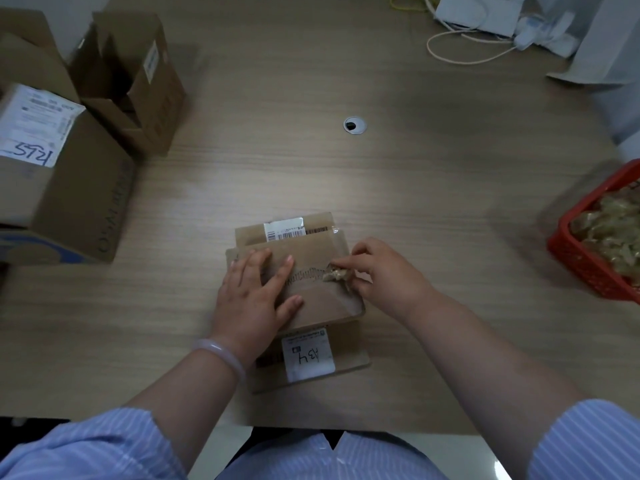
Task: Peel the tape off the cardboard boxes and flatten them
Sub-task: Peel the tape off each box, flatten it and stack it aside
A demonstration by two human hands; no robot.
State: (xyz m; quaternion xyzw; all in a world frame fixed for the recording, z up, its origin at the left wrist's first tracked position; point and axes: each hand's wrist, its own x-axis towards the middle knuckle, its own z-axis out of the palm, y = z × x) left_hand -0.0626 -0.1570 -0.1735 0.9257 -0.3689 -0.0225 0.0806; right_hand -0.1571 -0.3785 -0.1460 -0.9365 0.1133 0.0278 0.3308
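Note:
A small brown cardboard box (322, 303) lies low on the table right in front of me, its flaps spread out, with a barcode label on the far flap and a white label marked "A34" on the near flap. My left hand (256, 292) presses flat on the box's left half, fingers apart. At the box's right side, my right hand (377, 271) pinches a crumpled strip of clear tape (334, 273). The tape stretches back across the box toward my left hand, leaving a torn, wavy mark on the cardboard.
Larger cardboard boxes (69, 181) with shipping labels stand at the left, one open (135, 81). A red plastic basket (588, 258) full of balled-up tape sits at the right edge. White cables and devices (485, 22) lie at the back right. A cable grommet (354, 125) is mid-table.

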